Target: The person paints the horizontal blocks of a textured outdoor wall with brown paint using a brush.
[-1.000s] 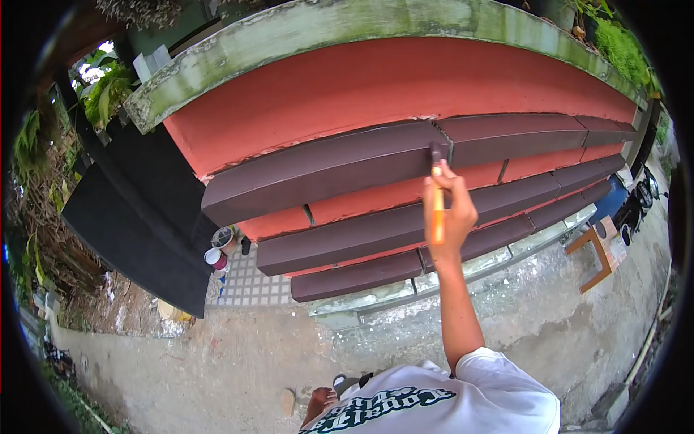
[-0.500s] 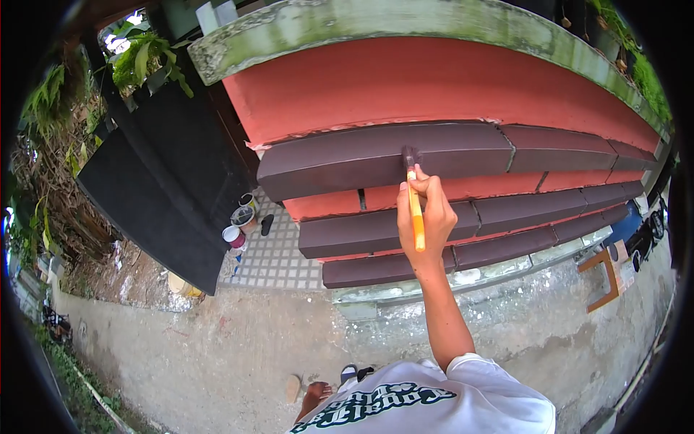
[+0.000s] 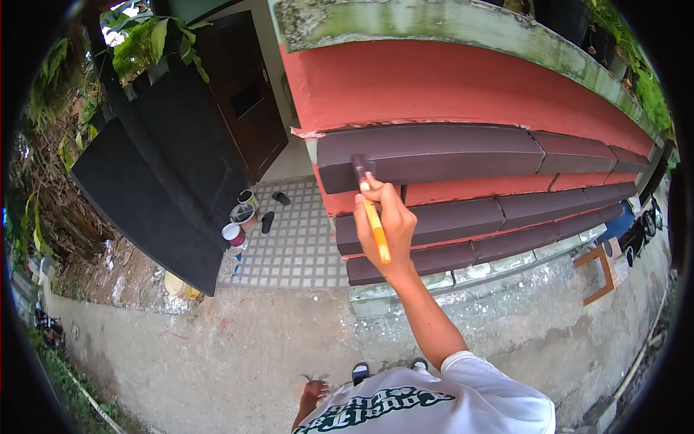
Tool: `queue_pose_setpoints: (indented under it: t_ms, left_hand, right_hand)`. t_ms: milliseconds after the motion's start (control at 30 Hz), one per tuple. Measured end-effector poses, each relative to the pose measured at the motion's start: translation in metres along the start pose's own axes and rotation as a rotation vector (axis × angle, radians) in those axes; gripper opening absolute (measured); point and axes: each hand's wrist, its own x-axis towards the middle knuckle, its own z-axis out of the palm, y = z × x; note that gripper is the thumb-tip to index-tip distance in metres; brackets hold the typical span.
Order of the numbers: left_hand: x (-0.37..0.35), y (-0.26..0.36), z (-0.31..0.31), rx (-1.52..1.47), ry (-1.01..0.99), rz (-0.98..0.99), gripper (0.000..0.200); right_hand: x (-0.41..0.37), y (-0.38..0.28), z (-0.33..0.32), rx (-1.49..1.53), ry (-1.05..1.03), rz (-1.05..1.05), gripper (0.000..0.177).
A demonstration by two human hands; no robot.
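Note:
My right hand (image 3: 390, 224) is closed around the yellow handle of a paintbrush (image 3: 374, 231). The dark bristles touch the front of the uppermost dark brown ledge (image 3: 448, 148), near its left end. This ledge runs along a red wall (image 3: 434, 83), with more brown ledges (image 3: 448, 224) below it. Down by my shirt at the bottom, my left hand (image 3: 316, 389) hangs low, its fingers loosely apart and nothing visible in them.
Paint buckets (image 3: 233, 234) and dark sandals (image 3: 267, 222) are on the tiled floor (image 3: 296, 246) at the left, beside a large black panel (image 3: 155, 188). A brown frame (image 3: 596, 275) stands at the right. A mossy coping (image 3: 448, 32) tops the wall.
My right hand and the brush have moved left along the top ledge, towards its left end. The view has shifted left, showing more of the doorway and tiled floor.

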Motion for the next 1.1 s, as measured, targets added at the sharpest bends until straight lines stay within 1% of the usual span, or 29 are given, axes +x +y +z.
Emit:
queue_pose_setpoints:
  t_ms: [67,167,200,267,300,333,367,433,533,567,633,700,733,767,800,833,900,933,1000,1033,1067,1100]
  left_hand:
    - [-0.002,0.002,-0.011,0.004,0.002,0.003,0.035]
    - [0.001,0.003,-0.024,0.091,0.016,-0.024,0.035]
    - [0.000,0.007,-0.029,0.147,-0.019,0.000,0.035]
    - [0.007,0.008,-0.043,0.200,-0.086,0.029,0.036]
    - [0.010,0.008,-0.050,0.197,-0.119,0.035,0.036]
    - [0.018,0.008,-0.058,0.138,-0.149,0.023,0.036]
    - [0.026,0.005,-0.063,0.076,-0.180,0.013,0.037]
    - [0.020,0.015,-0.061,0.096,-0.113,0.006,0.037]
    - [0.003,0.033,-0.055,0.115,-0.029,0.016,0.036]
    - [-0.003,0.037,-0.054,0.122,-0.001,0.023,0.036]
    - [-0.008,0.034,-0.056,0.085,-0.030,0.057,0.036]
    - [0.003,0.026,-0.059,0.063,-0.090,0.079,0.036]
    - [0.016,0.019,-0.063,0.096,-0.146,0.085,0.033]
    - [0.022,0.000,-0.070,0.309,-0.227,0.310,0.032]
    - [0.027,-0.014,-0.079,0.524,-0.308,0.541,0.030]
    - [0.036,-0.011,-0.079,0.741,-0.387,0.788,0.029]
    - [0.046,0.007,-0.063,0.302,-0.386,0.148,0.028]
    - [0.052,0.010,-0.059,0.069,-0.312,-0.167,0.028]
    - [0.051,0.021,-0.067,0.019,-0.280,-0.126,0.029]
    - [0.036,0.035,-0.067,-0.006,-0.265,-0.105,0.029]
    - [0.035,0.045,-0.054,0.098,-0.126,0.007,0.029]
    - [0.030,0.058,-0.046,0.122,-0.089,0.017,0.029]
  right_hand:
    - [-0.007,-0.006,0.016,0.142,-0.050,0.045,0.012]
    - [-0.011,-0.015,0.025,0.293,-0.119,0.164,0.012]
    - [-0.012,-0.012,0.023,0.265,-0.098,0.137,0.011]
    - [-0.013,0.003,0.007,0.198,-0.043,0.197,0.008]
    - [-0.010,0.007,-0.007,0.147,-0.005,0.218,0.009]
    - [-0.010,0.011,-0.021,0.085,0.019,0.299,0.010]
    - [-0.011,0.017,-0.030,0.040,0.089,0.278,0.010]
    - [-0.011,0.024,-0.041,-0.161,0.237,0.180,0.008]
    - [-0.016,0.019,-0.022,-0.293,0.314,0.097,0.005]
    - [-0.021,0.015,-0.008,-0.309,0.223,0.021,0.005]
    - [-0.031,-0.004,0.022,-0.386,0.101,-0.030,0.006]
    - [-0.042,-0.015,0.045,-0.229,0.022,-0.014,0.007]
    - [-0.044,-0.023,0.051,-0.099,-0.018,0.040,0.008]
    - [-0.046,-0.029,0.053,0.030,-0.061,0.097,0.009]
    - [-0.046,-0.031,0.054,0.123,-0.101,0.111,0.009]
    - [-0.043,-0.025,0.050,0.067,-0.083,0.085,0.009]
    - [-0.042,-0.006,0.031,-0.045,-0.052,0.048,0.009]
    - [-0.041,0.002,0.016,-0.057,0.013,0.135,0.008]
    - [-0.038,0.025,-0.018,-0.204,0.108,0.155,0.006]
    - [-0.035,0.035,-0.033,-0.260,0.168,0.107,0.006]
    - [-0.031,0.039,-0.049,-0.347,0.203,0.100,0.007]
    - [-0.030,0.050,-0.060,-0.368,0.275,0.116,0.007]
